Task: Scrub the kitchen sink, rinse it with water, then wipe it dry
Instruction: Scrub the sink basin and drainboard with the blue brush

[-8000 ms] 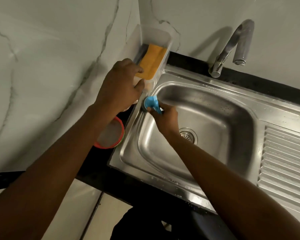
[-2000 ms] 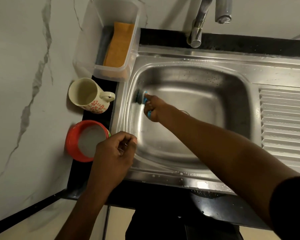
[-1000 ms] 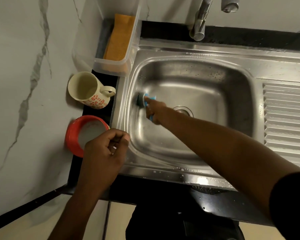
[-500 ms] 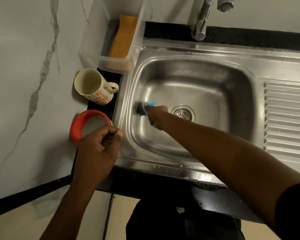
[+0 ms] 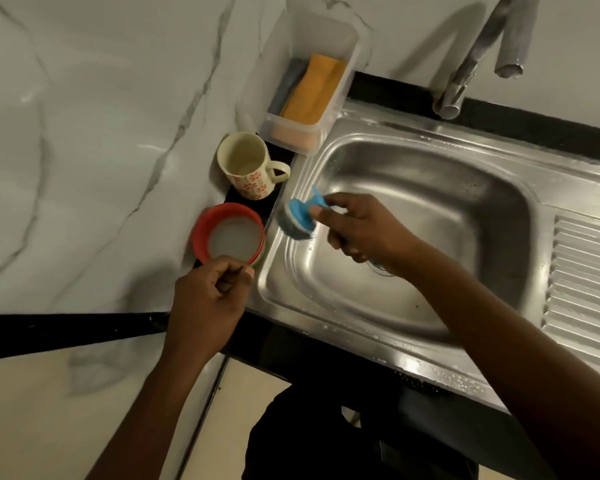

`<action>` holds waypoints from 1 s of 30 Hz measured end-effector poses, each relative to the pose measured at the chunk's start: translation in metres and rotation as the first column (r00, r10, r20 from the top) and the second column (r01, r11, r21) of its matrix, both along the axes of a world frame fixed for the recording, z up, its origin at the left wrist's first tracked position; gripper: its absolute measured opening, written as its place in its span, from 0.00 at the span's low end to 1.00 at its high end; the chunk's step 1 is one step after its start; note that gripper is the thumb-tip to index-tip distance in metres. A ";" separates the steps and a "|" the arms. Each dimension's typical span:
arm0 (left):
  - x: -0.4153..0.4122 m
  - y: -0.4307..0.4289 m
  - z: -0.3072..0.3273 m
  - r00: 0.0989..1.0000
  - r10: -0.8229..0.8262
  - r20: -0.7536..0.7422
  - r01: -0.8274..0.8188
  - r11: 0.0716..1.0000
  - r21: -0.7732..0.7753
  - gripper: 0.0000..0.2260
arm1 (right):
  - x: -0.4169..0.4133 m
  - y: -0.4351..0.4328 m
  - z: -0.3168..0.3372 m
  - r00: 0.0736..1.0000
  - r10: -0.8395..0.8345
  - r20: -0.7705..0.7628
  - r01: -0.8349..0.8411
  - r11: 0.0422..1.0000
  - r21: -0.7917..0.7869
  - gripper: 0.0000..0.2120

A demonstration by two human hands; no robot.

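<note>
A stainless steel sink [image 5: 430, 216] with a ribbed drainboard [image 5: 586, 282] fills the right half of the view. My right hand [image 5: 357, 230] grips the blue handle of a scrubber [image 5: 300, 216], whose dark wire pad presses against the basin's upper left rim. My left hand [image 5: 212, 299] is curled into a loose fist over the sink's front left corner, with nothing visible in it. The drain is mostly hidden under my right wrist. The tap [image 5: 478, 50] stands at the back, with no water running.
A red bowl [image 5: 227, 237] of whitish liquid sits on the black counter left of the sink. Behind it stand a floral mug [image 5: 252, 168] and a clear plastic box [image 5: 309, 95] holding an orange cloth. A marble wall runs along the left.
My right hand has lifted the scrubber from the basin's left wall up to its rim. My left hand has stayed by the red bowl. The view has shifted left.
</note>
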State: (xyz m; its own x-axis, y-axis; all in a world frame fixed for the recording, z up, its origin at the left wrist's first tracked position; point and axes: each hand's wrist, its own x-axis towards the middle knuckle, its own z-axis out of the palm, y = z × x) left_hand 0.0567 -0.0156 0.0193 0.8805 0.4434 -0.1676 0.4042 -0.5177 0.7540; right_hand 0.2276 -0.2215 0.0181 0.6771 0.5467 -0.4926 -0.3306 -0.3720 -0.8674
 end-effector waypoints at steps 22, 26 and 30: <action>-0.020 0.002 -0.010 0.995 0.080 -0.053 -0.082 0.996 -0.034 0.04 | 0.039 0.052 0.037 0.795 0.579 0.180 -0.550 0.814 -0.189 0.14; -0.022 -0.008 -0.010 0.996 0.027 -0.089 -0.032 0.998 -0.061 0.04 | 0.056 -0.022 0.000 0.832 0.548 -0.081 -0.552 0.806 -0.216 0.14; -0.018 -0.019 -0.012 0.994 -0.031 -0.108 0.019 0.994 -0.108 0.04 | 0.033 -0.061 -0.084 0.831 0.451 -0.325 -0.553 0.732 -0.398 0.14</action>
State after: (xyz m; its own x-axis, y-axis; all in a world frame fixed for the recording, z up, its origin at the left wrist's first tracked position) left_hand 0.0391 -0.0344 0.0070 0.8649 0.3961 -0.3084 0.4751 -0.4476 0.7576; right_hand 0.2608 -0.2827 -0.0659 0.2319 0.4539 -0.8603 -0.1196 -0.8644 -0.4883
